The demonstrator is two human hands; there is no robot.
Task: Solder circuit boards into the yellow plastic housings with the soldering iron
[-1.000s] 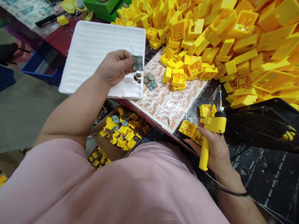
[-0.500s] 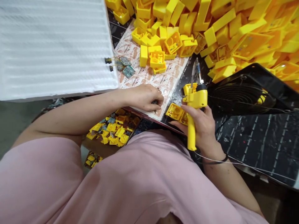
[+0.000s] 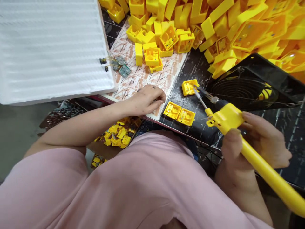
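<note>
While the right hand (image 3: 264,138) wraps its fingers around a yellow soldering gun (image 3: 230,118), tip at a small yellow case (image 3: 189,87), the left hand (image 3: 149,99) lies, fingers curled, over the patterned sheet (image 3: 172,70); whether they hold anything I cannot tell. Nearer, between the hands, sit two yellow shells (image 3: 185,117).

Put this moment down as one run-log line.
left hand: over patterned sheet, grasp unclear | right hand: gripping yellow soldering gun, pointed toward single yellow shell | nearby: yellow shell pair, black fan
</note>
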